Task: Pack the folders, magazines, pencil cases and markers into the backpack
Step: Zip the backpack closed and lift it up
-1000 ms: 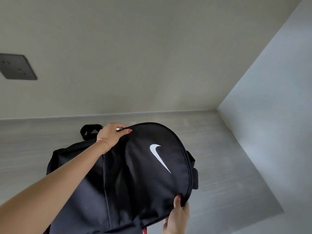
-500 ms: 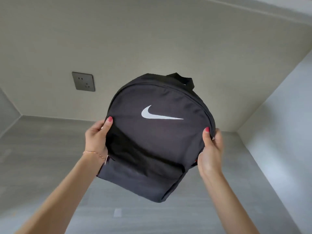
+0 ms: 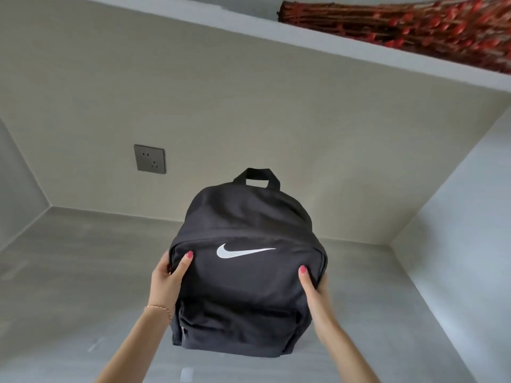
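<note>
Since half a second ago the backpack [image 3: 246, 275] has turned from a tilt to stand upright, lower in the view, and a shelf has come into sight above.

Nearest are the two bare forearms reaching forward. The left hand [image 3: 166, 275] grips the left side of the backpack, thumb pressed on the front panel and fingers wrapped behind the edge; a thin bracelet [image 3: 158, 309] circles that wrist. The right hand [image 3: 312, 286] grips the right side the same way, thumb on the front, fingers hidden behind. The backpack is black with a white swoosh logo [image 3: 240, 251] on the front, a front pocket below it, and a carry handle [image 3: 256, 176] at the top. Whether its base touches the grey surface [image 3: 69, 272] below cannot be told.

Behind it, a wall socket [image 3: 150, 158] sits on the beige wall [image 3: 249, 106]. Highest up, a white shelf [image 3: 304, 41] carries a bundle of dried red branches [image 3: 401, 23].
</note>
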